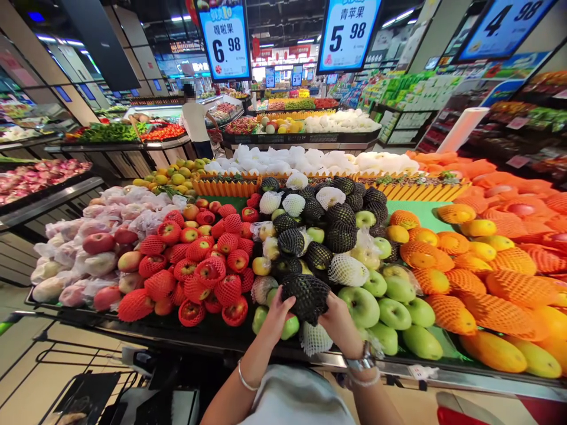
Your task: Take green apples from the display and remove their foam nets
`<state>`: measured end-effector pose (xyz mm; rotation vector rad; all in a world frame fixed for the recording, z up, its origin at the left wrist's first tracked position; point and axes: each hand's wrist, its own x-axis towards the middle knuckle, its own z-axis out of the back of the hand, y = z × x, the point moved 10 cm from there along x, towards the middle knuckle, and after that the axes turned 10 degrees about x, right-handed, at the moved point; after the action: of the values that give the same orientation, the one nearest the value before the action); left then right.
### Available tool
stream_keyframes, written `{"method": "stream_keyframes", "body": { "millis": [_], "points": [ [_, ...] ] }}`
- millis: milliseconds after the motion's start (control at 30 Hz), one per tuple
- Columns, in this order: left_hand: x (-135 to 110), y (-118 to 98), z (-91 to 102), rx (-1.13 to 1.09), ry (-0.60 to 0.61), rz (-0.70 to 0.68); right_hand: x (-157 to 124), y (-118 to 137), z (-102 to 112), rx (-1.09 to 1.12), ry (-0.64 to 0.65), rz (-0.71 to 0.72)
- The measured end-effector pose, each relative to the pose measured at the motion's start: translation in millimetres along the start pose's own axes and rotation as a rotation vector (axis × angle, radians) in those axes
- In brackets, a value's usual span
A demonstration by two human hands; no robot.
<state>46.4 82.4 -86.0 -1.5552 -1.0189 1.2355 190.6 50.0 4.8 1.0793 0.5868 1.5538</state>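
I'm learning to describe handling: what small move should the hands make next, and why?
Perhaps turn the black-netted item to inspect it: the left hand and right hand hold opposite sides, and netting covers the side in view.

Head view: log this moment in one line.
left hand: holding black foam net | right hand: holding same net | contents: unclear | nearby: red-netted apples left, green apples right

Supermarket — hanging price screens (pixel 224 44), heaped fruit (pixel 360 307)

Left wrist (pixel 251 365): wore thin silvery bangle (pixel 244 378)
Right wrist (pixel 351 347): wore silver metal watch (pixel 365 357), pale bracelet (pixel 367 381)
Torso (pixel 305 410): wore pale-grey cloth top (pixel 296 388)
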Motion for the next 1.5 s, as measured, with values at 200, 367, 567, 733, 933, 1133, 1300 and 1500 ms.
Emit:
{"method": "stream_keyframes", "body": {
  "millis": [200, 367, 567, 733, 933, 1133, 1300, 1500],
  "points": [
    [0.4, -0.2, -11.6, -0.178, 0.075, 0.147, 3.0, 23.0, 19.6, -0.019, 0.087, 0.15],
    [2.8, -2.2, -4.3, -0.146, 0.046, 0.094, 6.5, 20.9, 21.9, -0.094, 0.003, 0.134],
    [1.1, 7.9, -17.1, -0.139, 0.119, 0.104, 4.4, 3.6, 5.8, -0.184, 0.095, 0.118],
    [-3.8, -3.5, -8.6, 0.057, 0.046, 0.036, -4.8, -6.9, -6.2, -0.159, 0.078, 0.173],
    [-25.0, -38.9, -6.0, 0.533, 0.019, -0.191, -9.6, -3.1, -11.2, -0.055, 0.059, 0.187],
    [-26.3, -54.1, 7.7, 0.586, -0.042, -0.306, -19.7, -26.7, -0.9, 0.148, -0.174, 0.04],
    [-27.6, -73.0, 25.3, 0.19, -0.113, -0.501, -26.8, -33.0, -2.4, 0.34, -0.278, -0.014],
    [-21.6, -36.1, -20.8, -0.38, 0.282, -0.154, -12.3, 13.0, -8.7, 0.178, -0.012, 0.085]
  ]
}}
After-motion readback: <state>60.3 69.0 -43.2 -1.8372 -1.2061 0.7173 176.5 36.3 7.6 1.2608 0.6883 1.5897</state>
